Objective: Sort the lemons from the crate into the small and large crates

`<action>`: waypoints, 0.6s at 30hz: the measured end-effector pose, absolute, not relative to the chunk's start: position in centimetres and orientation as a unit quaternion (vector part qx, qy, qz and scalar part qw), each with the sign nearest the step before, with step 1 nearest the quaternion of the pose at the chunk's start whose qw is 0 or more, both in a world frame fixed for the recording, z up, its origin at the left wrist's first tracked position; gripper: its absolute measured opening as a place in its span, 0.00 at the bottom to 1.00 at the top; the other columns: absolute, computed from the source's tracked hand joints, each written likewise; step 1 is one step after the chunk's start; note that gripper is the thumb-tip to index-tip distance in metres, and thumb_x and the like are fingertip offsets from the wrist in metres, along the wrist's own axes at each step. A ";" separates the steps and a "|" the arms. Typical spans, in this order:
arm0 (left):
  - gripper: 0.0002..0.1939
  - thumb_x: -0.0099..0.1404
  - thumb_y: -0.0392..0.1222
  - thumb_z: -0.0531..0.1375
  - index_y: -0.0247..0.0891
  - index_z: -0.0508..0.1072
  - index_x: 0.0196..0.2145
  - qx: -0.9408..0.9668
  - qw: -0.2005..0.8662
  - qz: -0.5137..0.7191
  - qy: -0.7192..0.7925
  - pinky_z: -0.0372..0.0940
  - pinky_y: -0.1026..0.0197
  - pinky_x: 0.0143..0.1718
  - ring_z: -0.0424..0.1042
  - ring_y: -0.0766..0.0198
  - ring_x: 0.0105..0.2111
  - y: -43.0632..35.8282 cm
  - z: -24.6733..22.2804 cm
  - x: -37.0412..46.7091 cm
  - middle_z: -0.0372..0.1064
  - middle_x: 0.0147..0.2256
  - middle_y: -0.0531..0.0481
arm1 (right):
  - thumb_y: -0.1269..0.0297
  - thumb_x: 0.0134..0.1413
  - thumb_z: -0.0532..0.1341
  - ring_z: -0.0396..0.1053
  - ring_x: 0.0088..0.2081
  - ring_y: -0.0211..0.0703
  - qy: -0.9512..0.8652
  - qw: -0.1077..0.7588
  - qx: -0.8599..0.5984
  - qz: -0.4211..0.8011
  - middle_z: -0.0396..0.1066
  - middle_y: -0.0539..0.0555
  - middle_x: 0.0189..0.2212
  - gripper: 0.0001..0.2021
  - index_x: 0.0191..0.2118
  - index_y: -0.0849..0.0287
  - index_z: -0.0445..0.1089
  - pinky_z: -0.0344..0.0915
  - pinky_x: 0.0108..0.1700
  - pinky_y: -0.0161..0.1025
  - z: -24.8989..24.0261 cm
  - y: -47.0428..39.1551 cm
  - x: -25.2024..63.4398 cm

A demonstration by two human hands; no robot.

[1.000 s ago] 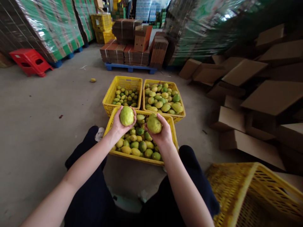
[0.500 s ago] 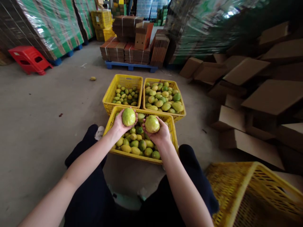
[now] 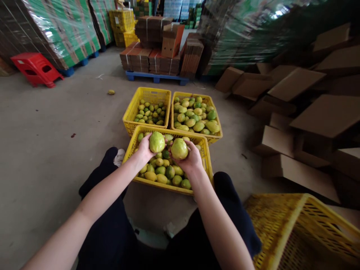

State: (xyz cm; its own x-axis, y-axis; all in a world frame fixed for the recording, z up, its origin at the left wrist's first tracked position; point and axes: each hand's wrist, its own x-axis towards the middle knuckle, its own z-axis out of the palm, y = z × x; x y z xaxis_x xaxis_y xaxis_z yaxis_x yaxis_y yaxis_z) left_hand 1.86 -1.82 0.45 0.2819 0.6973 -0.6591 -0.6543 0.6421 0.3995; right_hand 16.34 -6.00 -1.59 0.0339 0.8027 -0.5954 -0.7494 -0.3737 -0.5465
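Note:
My left hand (image 3: 145,149) is wrapped round a yellow-green lemon (image 3: 156,142). Close by on the right, my right hand (image 3: 191,156) holds a second lemon (image 3: 179,149), cupped from below and behind. Both fruits are raised side by side over the near yellow crate (image 3: 165,187), a small gap between them. Many green and yellow lemons (image 3: 170,172) lie in that crate, partly hidden by my hands and forearms.
Behind the near crate stand a left crate (image 3: 129,119) and a right crate (image 3: 219,132), both holding lemons. Another yellow crate (image 3: 281,228) is at lower right. Cardboard boxes (image 3: 303,176) pile up at right. A red stool (image 3: 36,69) and one loose fruit (image 3: 111,92) are on the floor.
My left hand has moved slightly right and down with its lemon. The right hand's lemon has shifted a little left and looks turned. Both hands keep their hold.

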 end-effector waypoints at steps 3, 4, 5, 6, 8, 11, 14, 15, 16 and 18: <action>0.23 0.71 0.41 0.46 0.33 0.73 0.55 0.020 0.797 0.439 0.414 0.77 0.50 0.42 0.81 0.50 0.40 -1.7 0.5 1.9 0.79 0.35 0.40 | 0.58 0.52 0.58 0.74 0.25 0.45 -0.040 0.552 -0.455 0.697 0.77 0.54 0.25 0.08 0.32 0.57 0.70 0.71 0.26 0.40 -1.3 -6.1 16.1; 0.23 0.71 0.40 0.45 0.33 0.72 0.56 0.021 0.796 0.442 0.413 0.76 0.50 0.43 0.81 0.50 0.40 -1.7 0.4 2.0 0.79 0.35 0.40 | 0.59 0.53 0.57 0.73 0.25 0.44 -0.032 0.551 -0.460 0.696 0.76 0.54 0.25 0.08 0.32 0.57 0.70 0.71 0.26 0.39 -1.1 -6.2 16.0; 0.23 0.71 0.39 0.45 0.33 0.72 0.56 0.023 0.796 0.443 0.411 0.76 0.50 0.43 0.81 0.51 0.41 -1.8 0.3 2.0 0.79 0.36 0.40 | 0.59 0.54 0.56 0.73 0.24 0.44 -0.020 0.550 -0.465 0.694 0.76 0.54 0.24 0.09 0.32 0.57 0.70 0.71 0.25 0.39 -0.9 -6.2 15.8; 0.23 0.71 0.39 0.45 0.33 0.72 0.55 0.027 0.798 0.440 0.411 0.76 0.51 0.44 0.81 0.51 0.41 -1.8 0.2 2.1 0.79 0.37 0.40 | 0.59 0.55 0.55 0.72 0.24 0.44 -0.007 0.548 -0.468 0.693 0.76 0.53 0.24 0.09 0.32 0.57 0.70 0.71 0.25 0.39 -0.7 -6.2 15.7; 0.22 0.72 0.40 0.45 0.35 0.73 0.53 0.033 0.802 0.431 0.412 0.76 0.52 0.44 0.81 0.53 0.40 -2.0 0.1 2.2 0.79 0.37 0.41 | 0.60 0.56 0.54 0.72 0.24 0.43 0.008 0.544 -0.469 0.696 0.75 0.53 0.23 0.10 0.31 0.57 0.70 0.70 0.25 0.38 -0.4 -6.3 15.3; 0.16 0.71 0.46 0.51 0.38 0.75 0.46 0.041 0.787 0.444 0.427 0.77 0.55 0.39 0.80 0.55 0.36 -2.0 -0.1 2.3 0.78 0.35 0.44 | 0.59 0.58 0.54 0.72 0.24 0.43 0.011 0.540 -0.464 0.702 0.75 0.53 0.23 0.11 0.32 0.57 0.70 0.70 0.25 0.38 0.0 -6.4 15.0; 0.09 0.64 0.46 0.63 0.40 0.73 0.39 0.056 0.754 0.472 0.454 0.77 0.59 0.35 0.79 0.58 0.33 -1.7 -0.6 2.1 0.75 0.29 0.50 | 0.59 0.58 0.57 0.71 0.23 0.43 0.015 0.554 -0.464 0.691 0.74 0.52 0.21 0.09 0.32 0.57 0.70 0.70 0.24 0.38 0.2 -6.4 15.0; 0.08 0.62 0.44 0.65 0.40 0.72 0.38 0.060 0.746 0.479 0.458 0.77 0.60 0.35 0.79 0.59 0.33 -1.5 -0.8 1.9 0.73 0.28 0.52 | 0.61 0.56 0.59 0.71 0.22 0.42 0.019 0.567 -0.466 0.679 0.73 0.50 0.21 0.06 0.32 0.57 0.69 0.70 0.24 0.37 0.3 -6.4 15.0; 0.09 0.61 0.42 0.66 0.40 0.72 0.38 0.063 0.742 0.484 0.460 0.77 0.60 0.34 0.79 0.60 0.32 -1.4 -1.0 1.7 0.73 0.28 0.53 | 0.63 0.54 0.61 0.70 0.22 0.41 0.025 0.581 -0.468 0.665 0.73 0.48 0.21 0.04 0.31 0.56 0.69 0.70 0.24 0.36 0.3 -6.4 15.0; 0.10 0.62 0.41 0.66 0.40 0.72 0.41 0.059 0.738 0.488 0.462 0.77 0.58 0.34 0.78 0.61 0.31 -1.1 -1.3 1.3 0.73 0.29 0.53 | 0.68 0.51 0.64 0.70 0.21 0.38 0.041 0.604 -0.464 0.647 0.73 0.46 0.21 0.03 0.31 0.56 0.69 0.70 0.23 0.34 0.3 -6.3 15.2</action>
State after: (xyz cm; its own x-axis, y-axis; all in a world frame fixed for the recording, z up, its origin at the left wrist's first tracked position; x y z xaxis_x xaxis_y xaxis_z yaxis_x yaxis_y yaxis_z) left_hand 1.34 -1.11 -1.30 0.0977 0.7750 -0.6243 -0.6654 0.5173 0.5381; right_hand 15.18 -6.34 0.30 0.1594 0.7436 -0.6493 -0.8188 -0.2679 -0.5077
